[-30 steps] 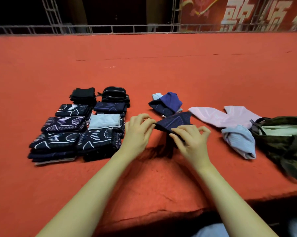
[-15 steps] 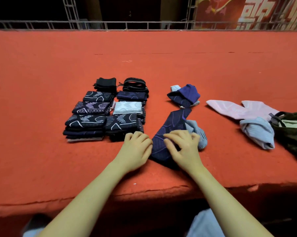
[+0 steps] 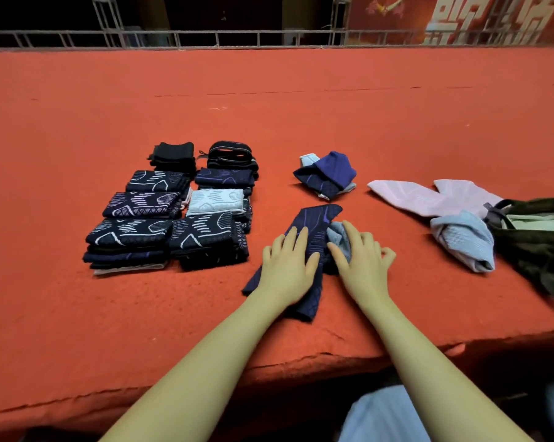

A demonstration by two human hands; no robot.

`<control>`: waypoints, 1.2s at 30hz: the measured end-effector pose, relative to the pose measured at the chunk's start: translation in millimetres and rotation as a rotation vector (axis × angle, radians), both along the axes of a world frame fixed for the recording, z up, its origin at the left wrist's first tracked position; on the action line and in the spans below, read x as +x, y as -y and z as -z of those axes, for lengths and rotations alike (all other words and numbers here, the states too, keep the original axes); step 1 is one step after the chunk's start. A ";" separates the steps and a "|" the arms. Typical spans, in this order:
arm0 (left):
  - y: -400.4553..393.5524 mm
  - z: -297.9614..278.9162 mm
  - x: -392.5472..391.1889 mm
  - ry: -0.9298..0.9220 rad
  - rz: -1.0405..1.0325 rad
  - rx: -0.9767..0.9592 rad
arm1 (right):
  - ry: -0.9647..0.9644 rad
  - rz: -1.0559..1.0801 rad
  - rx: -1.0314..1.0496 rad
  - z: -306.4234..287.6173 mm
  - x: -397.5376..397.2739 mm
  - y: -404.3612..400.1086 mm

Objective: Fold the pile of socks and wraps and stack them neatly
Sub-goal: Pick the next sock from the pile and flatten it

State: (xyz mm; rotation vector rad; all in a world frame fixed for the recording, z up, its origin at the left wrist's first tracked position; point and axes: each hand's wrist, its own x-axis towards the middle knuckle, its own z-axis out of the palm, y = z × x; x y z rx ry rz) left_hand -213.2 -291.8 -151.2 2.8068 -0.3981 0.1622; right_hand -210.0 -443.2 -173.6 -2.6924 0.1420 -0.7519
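Left fingers: The left hand [image 3: 287, 269] lies flat on the navy sock [image 3: 304, 250]. Its fingers are straight and a little spread, and they press the sock down.
Right fingers: The right hand [image 3: 362, 266] lies palm down too. The pointing finger and thumb are stretched out and touch a bit of light blue cloth [image 3: 338, 242] that sticks out at the sock's right side. The outer two fingers curl a little on the mat [image 3: 269, 116].
Sock: It lies long and flat, just in front of the person, slanting up and to the right.
How to do it well: I think the sock is being smoothed flat before the fold. Keep the left hand pressing so it does not slide. Tuck the blue bit in, then bring one end over to meet the other, so the edges match.
Stacks: The folded stacks [image 3: 170, 212] sit just to the left, in two rows. The folded sock can go there.
Still to fold: A small navy bundle [image 3: 325, 175] lies behind. A pink sock [image 3: 429, 196] and a pale blue bundle [image 3: 464, 240] lie to the right.
Edges: The mat's front edge is near the wrists, so keep the sock from slipping off it.
Room: There is open mat behind and to the far left. A green bag [image 3: 540, 237] crowds the right side.
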 end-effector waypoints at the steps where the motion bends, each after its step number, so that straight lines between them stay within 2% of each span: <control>1: 5.1 1.8 3.4 -0.029 -0.004 -0.012 | 0.073 0.015 -0.012 0.0 2.7 2.0; 4: 17.1 3.2 11.5 -0.072 0.010 -0.033 | 0.215 0.132 -0.054 -3.5 13.5 11.9; 10: 37.5 4.1 24.7 -0.163 0.018 0.043 | 0.208 0.261 -0.010 -2.5 39.2 37.1; 16: 51.3 13.5 28.0 -0.192 -0.022 0.143 | 0.267 0.139 -0.048 6.3 36.6 38.7; 22: 24.1 -3.9 24.1 -0.173 0.111 -0.062 | 0.292 0.094 0.073 5.4 25.6 33.2; 31: -10.4 -25.2 2.8 0.030 0.435 0.223 | 0.318 0.069 0.180 -4.2 -8.3 16.7; 34: -9.2 -13.5 -12.0 0.015 0.341 0.225 | 0.236 0.037 0.092 0.8 -21.6 17.0; 36: -10.4 0.2 -24.0 0.067 0.223 0.095 | 0.166 -0.043 0.034 3.9 -27.6 17.3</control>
